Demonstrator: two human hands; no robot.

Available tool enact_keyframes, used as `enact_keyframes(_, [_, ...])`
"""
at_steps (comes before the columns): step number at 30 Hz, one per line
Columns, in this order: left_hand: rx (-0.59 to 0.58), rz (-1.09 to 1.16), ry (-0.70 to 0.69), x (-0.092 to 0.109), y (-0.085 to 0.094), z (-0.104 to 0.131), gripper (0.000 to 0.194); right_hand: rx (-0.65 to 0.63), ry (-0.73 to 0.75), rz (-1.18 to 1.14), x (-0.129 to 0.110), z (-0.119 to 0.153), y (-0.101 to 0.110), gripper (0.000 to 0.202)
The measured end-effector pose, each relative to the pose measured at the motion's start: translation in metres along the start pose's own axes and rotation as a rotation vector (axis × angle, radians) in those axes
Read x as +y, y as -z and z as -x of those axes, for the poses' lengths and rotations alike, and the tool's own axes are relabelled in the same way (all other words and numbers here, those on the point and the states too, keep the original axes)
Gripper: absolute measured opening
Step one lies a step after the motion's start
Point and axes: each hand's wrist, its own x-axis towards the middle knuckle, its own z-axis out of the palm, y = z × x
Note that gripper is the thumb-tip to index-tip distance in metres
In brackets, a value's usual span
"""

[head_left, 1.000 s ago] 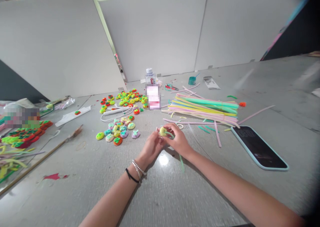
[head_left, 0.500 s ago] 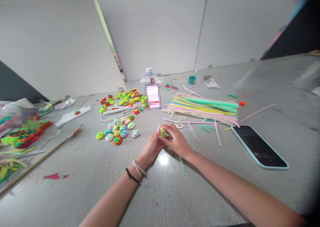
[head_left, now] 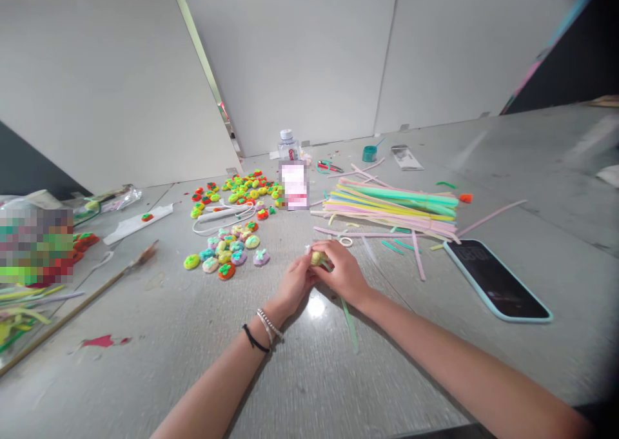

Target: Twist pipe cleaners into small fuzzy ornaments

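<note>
My left hand (head_left: 294,283) and my right hand (head_left: 341,273) meet in the middle of the table, fingers pinched around a small yellow pipe-cleaner coil (head_left: 317,258). The fingers cover part of the coil. From beneath my right hand a pale green pipe cleaner (head_left: 349,326) trails toward me; its upper end is hidden. Left of my hands lies a cluster of finished-looking fuzzy discs with green tops, among them a purple disc (head_left: 261,257) and an orange disc (head_left: 225,271). A cream ring (head_left: 345,242) rests just beyond my right hand.
A bundle of pastel pipe cleaners (head_left: 391,207) lies at right, with loose cut pieces around it. Beside it is a phone (head_left: 498,281). Further back stand a bottle (head_left: 289,146) and a teal jar (head_left: 369,153). A long wooden stick (head_left: 91,297) crosses the left side.
Both hands stay together on the yellow coil, with small finger movement. The green pipe cleaner's tail has shifted and shows more of its length. The view has moved slightly.
</note>
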Motion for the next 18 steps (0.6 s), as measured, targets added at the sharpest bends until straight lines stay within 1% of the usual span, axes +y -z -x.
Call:
enact_keyframes(2, [-0.006, -0.013, -0.006, 0.0002, 0.0002, 0.0007, 0.039, -0.018, 0.011, 0.01, 0.0002, -0.0002, 0.0009, 0.034])
enact_keyframes(6, [-0.054, -0.051, -0.017, -0.0004, 0.0018, 0.0006, 0.04, -0.038, 0.004, 0.008, 0.001, -0.0006, 0.0006, 0.043])
enact_keyframes(14, [-0.084, -0.096, -0.036, -0.0022, 0.0024, 0.0007, 0.036, -0.03, 0.004, -0.004, -0.0021, -0.0014, -0.0004, 0.032])
enact_keyframes(16, [-0.073, -0.089, -0.027, -0.0004, 0.0017, 0.0013, 0.037, -0.036, 0.005, -0.037, -0.0029, -0.0015, -0.0002, 0.036])
enact_keyframes(18, [-0.045, -0.041, -0.009, 0.0028, 0.0015, 0.0004, 0.04, -0.054, 0.0, -0.103, -0.0028, -0.0019, 0.0003, 0.044])
